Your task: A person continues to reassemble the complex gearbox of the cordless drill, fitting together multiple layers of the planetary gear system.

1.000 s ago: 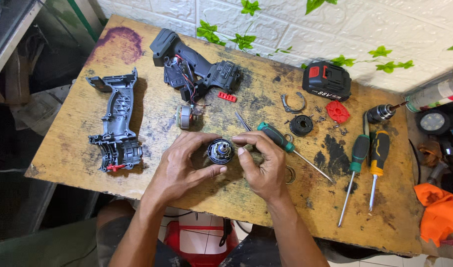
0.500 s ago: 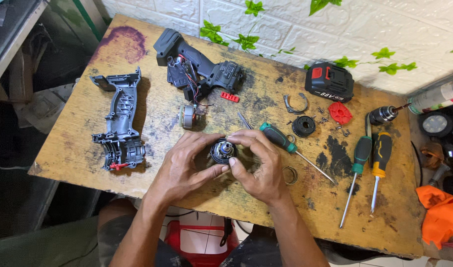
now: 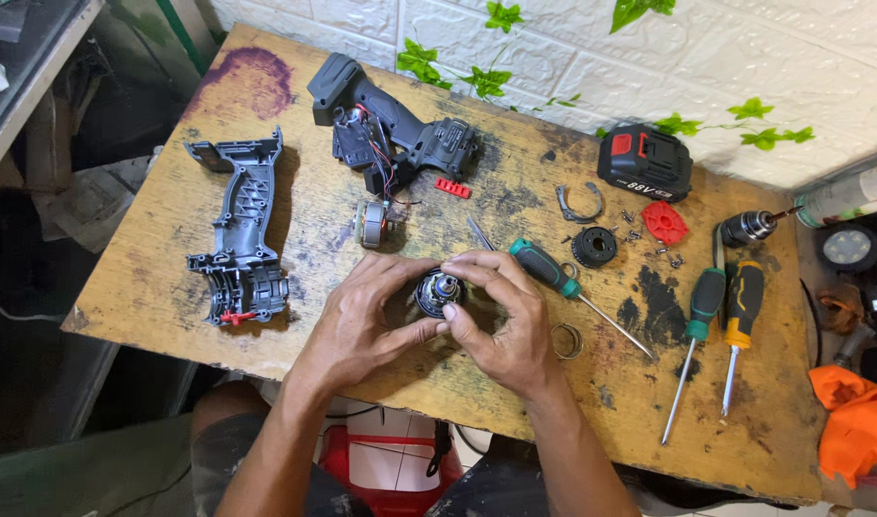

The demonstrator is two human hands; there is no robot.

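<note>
A small round black gearbox part (image 3: 439, 292) with a shiny metal centre sits between both my hands above the worn wooden table (image 3: 142, 287). My left hand (image 3: 362, 321) cups it from the left and below. My right hand (image 3: 505, 316) grips it from the right, fingers curled over its top. A green-handled screwdriver (image 3: 553, 276) lies just beyond my right hand. A small motor (image 3: 371, 223) lies just past my left hand.
An opened drill body with wires (image 3: 390, 129) and a grey housing half (image 3: 237, 230) lie at the left. A battery pack (image 3: 645, 161), a red cap (image 3: 664, 221), a black ring (image 3: 593, 247), a drill chuck (image 3: 747, 228), two screwdrivers (image 3: 716, 335) and a metal ring (image 3: 567, 340) lie right. An orange cloth (image 3: 854, 421) hangs at the edge.
My hands have closed more tightly around the round part and my right fingers have shifted over its top. Everything else on the table stayed put.
</note>
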